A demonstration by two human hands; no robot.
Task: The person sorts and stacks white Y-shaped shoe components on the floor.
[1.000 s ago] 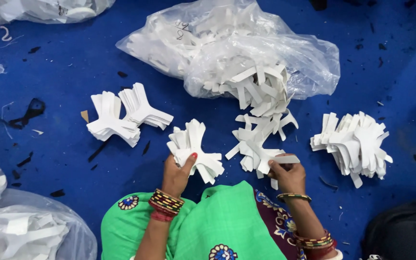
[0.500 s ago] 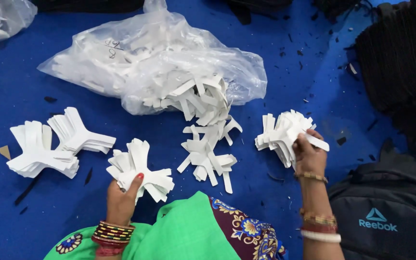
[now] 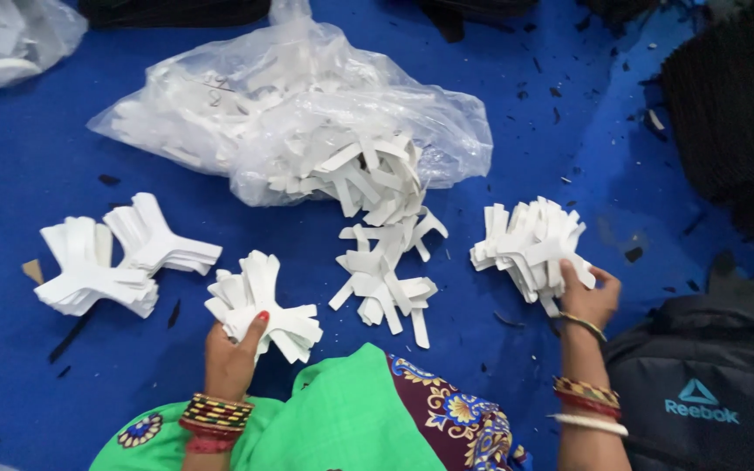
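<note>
A person sits on a blue floor (image 3: 28,166) sorting white three-armed card cutouts, seen from above.

The left hand (image 3: 230,353) has its grip clamped on a fanned bundle of cutouts (image 3: 263,305), thumb pressed on top, low and left of centre. The right hand (image 3: 588,296) has its grip closed on the lower edge of a second fanned bundle (image 3: 530,244), which rests on the floor to the right.

Between the two hands lies a loose scatter of cutouts (image 3: 381,279), overlapping at odd angles. It trails from the open mouth of a clear plastic bag (image 3: 298,113), which lies behind it and holds many more.

To the left, two neat stacks (image 3: 98,275) sit just beside each other, their arms touching.

Count: two held bundles, two finished stacks, one loose scatter. One full bag lies at centre, and part of another clear bag (image 3: 10,39) shows at the top left corner. A dark backpack (image 3: 700,384) sits at the lower right.

Judged risk: both bundles are held at one edge only, so a slack grip could let the pieces fan out and slide apart. The loose scatter lies near enough to mix with either bundle.
</note>
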